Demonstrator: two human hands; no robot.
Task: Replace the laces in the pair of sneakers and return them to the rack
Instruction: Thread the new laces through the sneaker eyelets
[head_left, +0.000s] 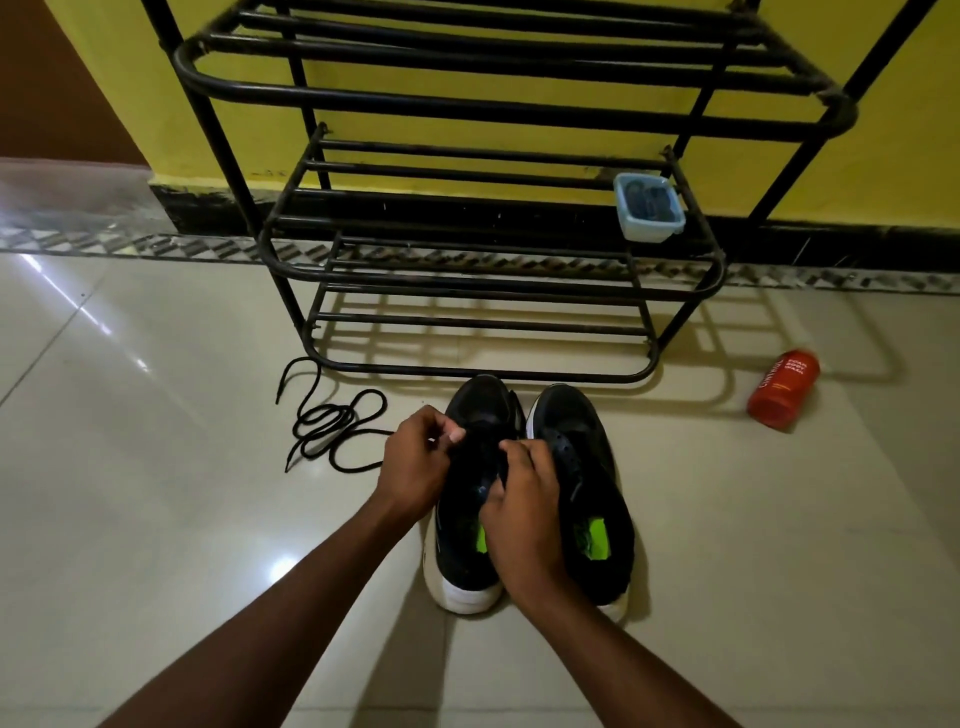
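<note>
The left sneaker (480, 402) is standing on the floor (156, 519) just in front of the rack (467, 111), toe pointing toward the bottom shelf. The right sneaker (589, 457) is standing touching it, a little nearer the rack's right end. Both are black with white soles and are showing green insoles. The right sneaker's eyelets are showing bare.

Both hands are working over the left sneaker's lacing area. The right hand (524, 499) is lying across the upper, its fingers curling down and gripping the sneaker at the tongue. The left hand (415, 457) is hovering at the side farther from the rack's right end, its fingers curling and its thumb and forefinger pressing together. What they are pinching cannot be told, since anything there is blending into the black upper.

A loose black lace (332, 421) is lying in loops on the floor in front of the rack's left front corner, one strand running toward the left hand.

A red bottle (783, 388) is lying on its side on the floor off the rack's right front corner. A pale blue box (649, 223) is sitting at the right end of the rack's middle shelf, dark things inside it. A yellow wall (909, 130) is rising behind the rack.
</note>
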